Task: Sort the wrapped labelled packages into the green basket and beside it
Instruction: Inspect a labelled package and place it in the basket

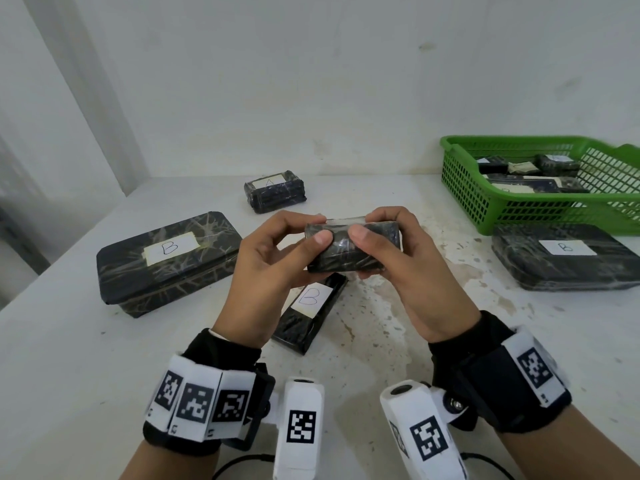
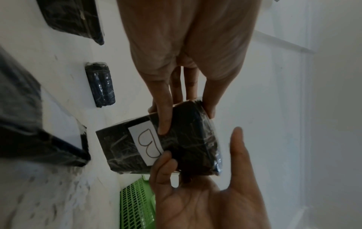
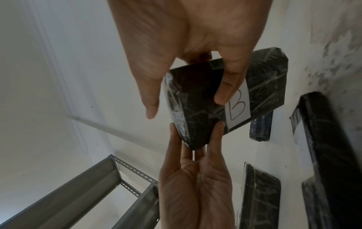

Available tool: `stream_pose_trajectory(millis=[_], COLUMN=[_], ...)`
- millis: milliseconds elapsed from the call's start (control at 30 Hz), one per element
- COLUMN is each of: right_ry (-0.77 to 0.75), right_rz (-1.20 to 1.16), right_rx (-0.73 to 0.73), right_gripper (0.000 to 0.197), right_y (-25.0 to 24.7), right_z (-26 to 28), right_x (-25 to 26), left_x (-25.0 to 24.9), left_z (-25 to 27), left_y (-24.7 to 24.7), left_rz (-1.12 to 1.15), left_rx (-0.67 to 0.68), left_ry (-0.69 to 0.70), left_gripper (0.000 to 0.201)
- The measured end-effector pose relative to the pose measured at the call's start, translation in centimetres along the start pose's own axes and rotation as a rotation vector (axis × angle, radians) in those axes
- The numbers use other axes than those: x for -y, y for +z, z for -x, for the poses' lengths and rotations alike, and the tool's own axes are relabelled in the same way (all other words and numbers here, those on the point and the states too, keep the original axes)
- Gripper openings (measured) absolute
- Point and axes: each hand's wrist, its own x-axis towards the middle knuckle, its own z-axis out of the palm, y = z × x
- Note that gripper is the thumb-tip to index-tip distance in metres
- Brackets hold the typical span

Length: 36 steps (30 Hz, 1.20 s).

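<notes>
Both hands' (image 1: 273, 258) (image 1: 398, 258) grip hides the held package's (image 1: 353, 254) label.

I wear black wrist straps (image 1: 221, 344) with white square-code tags (image 1: 195, 403); white cameras (image 1: 301, 427), black cables (image 1: 235, 462) beside straps.

1. A white table (image 1: 398, 348) fills the near part of the scene, its top marked with brownish stains and grey specks at centre and right.
2. A plain white wall (image 1: 311, 81) rises at the far edge of the table, faintly smudged in places.
3. A pale vertical post (image 1: 86, 84) slants up on the far left.
4. A grey metal rack (image 3: 82, 190) with punched angle bars appears in the right wrist view, against the wall.
</notes>
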Motion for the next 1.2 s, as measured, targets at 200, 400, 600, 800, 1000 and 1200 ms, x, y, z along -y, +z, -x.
stream_pose_trajectory(millis=[200, 400, 600, 800, 1000, 1200], right_ry=[0.022, 0.085, 0.115, 0.106, 0.056, 0.089], right_rz=[0.038, 0.074, 0.267, 0.549, 0.630, 0.445], right_rx=[-0.004, 0.060, 0.009, 0.124, 0.129, -0.062], right_gripper=[0.046, 0.062, 0.044, 0.036, 0.041, 0.045], right_y=[-0.5, -1.3, -4.4, -6.1, -9.4, -15.1], right_z=[-0.3, -0.6, -1.6, -0.4, 1.1, 3.6], right_x=[0.4, 1.4, 2.4, 5.0, 5.9, 6.6], left_x=[0.4, -0.1, -0.6, -0.6, -1.0, 0.2], left_z=[-0.1, -0.3, -0.3, -0.5, -1.5, -3.2], left_y=[-0.6, -0.5, -0.2, 0.1, 3.0, 9.4], left_rz=[-0.056, 0.012, 0.053, 0.093, 0.139, 0.106], left_rx=[0.106, -0.088, -0.277, -0.314, -0.224, -0.082], left_ry=[-0.034, -0.003, -0.056, -0.139, -0.308, -0.404], left_gripper=[0.051, 0.041, 0.057, 0.046, 0.038, 0.038])
